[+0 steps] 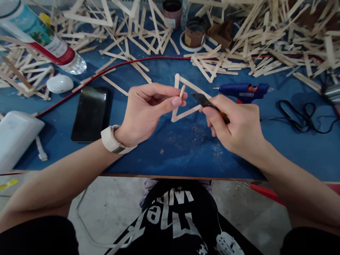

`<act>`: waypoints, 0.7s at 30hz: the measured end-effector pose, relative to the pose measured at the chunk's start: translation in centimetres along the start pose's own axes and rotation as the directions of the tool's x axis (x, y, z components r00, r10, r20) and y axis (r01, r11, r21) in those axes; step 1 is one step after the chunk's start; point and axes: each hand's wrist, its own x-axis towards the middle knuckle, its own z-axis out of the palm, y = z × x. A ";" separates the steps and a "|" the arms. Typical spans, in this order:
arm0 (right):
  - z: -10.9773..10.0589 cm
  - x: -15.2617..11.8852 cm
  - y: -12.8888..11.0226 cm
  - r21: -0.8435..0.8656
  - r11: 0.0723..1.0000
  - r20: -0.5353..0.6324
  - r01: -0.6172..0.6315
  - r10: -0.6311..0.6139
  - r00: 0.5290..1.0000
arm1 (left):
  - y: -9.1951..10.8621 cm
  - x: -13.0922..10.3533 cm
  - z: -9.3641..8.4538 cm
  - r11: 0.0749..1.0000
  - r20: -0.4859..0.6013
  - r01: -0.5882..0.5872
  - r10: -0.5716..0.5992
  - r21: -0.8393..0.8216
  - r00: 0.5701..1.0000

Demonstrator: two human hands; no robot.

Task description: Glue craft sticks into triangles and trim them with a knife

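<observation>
Blue worktop [170, 152], dusted with shavings below the hands, stick piles along its far edge.

Left hand [148, 109]: thumb and fingers pinched narrow on a short stick piece [182, 91]. Piece stands roughly upright, touching or just in front of the left side of the stick triangle [186, 101]. Can't tell whether the triangle is held by that hand too or lies flat on the top; thumb covers the contact.

Right hand [233, 124]: closed around a knife [203, 100], dark blade pointing left at the pinched piece, tip just right of it. Handle mostly buried in the fist, only a sliver of orange-brown showing.

Just beyond the right hand: blue glue gun [243, 90] on its side, nozzle left. Label on the body is there but too small to read. Black cord [300, 118] loops off to the right of it.

Left of the left hand: black phone [90, 113], screen dark. Further left a white oval case [60, 84] and a white box [16, 136], cut off by the frame edge. Plastic bottle [42, 39] far left on its side, red and teal label, text unreadable. Red cable [111, 67] runs across behind the grip.

Far side: two brown pots [195, 32], tops partly cropped.

Shirt print [170, 210] below the table edge is seen upside down, white block letters, partly folded; not reliably legible.

Left wrist carries a white watch band [111, 140].
</observation>
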 end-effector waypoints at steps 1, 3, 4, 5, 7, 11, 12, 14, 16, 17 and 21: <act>0.0 0.0 0.0 -0.007 1.000 0.003 -0.002 0.002 1.000 | 0.1 -0.1 0.1 1.000 -0.006 0.005 -0.005 0.004 1.000; -0.1 0.0 -0.1 -0.031 0.999 0.021 0.007 -0.006 1.000 | 0.3 -0.2 0.3 1.000 -0.022 0.027 -0.027 0.010 0.999; -0.2 0.0 -0.1 -0.045 0.999 0.029 0.012 -0.011 1.000 | 0.3 -0.2 0.4 0.999 -0.027 0.045 -0.044 0.012 0.999; -0.2 0.0 -0.1 -0.058 0.998 0.035 0.018 -0.016 0.999 | 0.3 -0.2 0.5 0.999 -0.024 0.054 -0.054 0.009 0.998; -0.2 0.1 -0.2 -0.077 0.997 0.041 0.029 -0.026 0.999 | 0.3 -0.2 0.6 0.998 -0.012 0.058 -0.058 0.000 0.998; -0.2 0.1 -0.2 -0.086 0.996 0.052 0.032 -0.027 0.998 | 0.1 -0.3 0.7 0.998 -0.007 0.058 -0.058 -0.017 0.998; -0.2 0.1 -0.2 -0.089 0.996 0.052 0.031 -0.027 0.998 | 0.0 -0.3 0.7 0.998 -0.005 0.061 -0.061 -0.022 0.998; -0.2 0.1 -0.2 -0.096 0.995 0.050 0.035 -0.030 0.998 | 0.1 -0.4 0.8 0.997 0.000 0.069 -0.069 -0.045 0.998; -0.2 0.0 -0.2 -0.100 0.994 0.047 0.040 -0.036 0.998 | 0.2 -0.4 0.8 0.994 0.007 0.075 -0.074 -0.077 0.997; -0.2 0.0 -0.2 -0.102 0.994 0.047 0.044 -0.039 0.998 | 0.3 -0.4 0.9 0.993 0.009 0.077 -0.076 -0.089 0.997; -0.2 0.0 -0.2 -0.113 0.992 0.046 0.052 -0.047 0.998 | 0.5 -0.4 1.0 0.989 0.017 0.101 -0.100 -0.107 0.995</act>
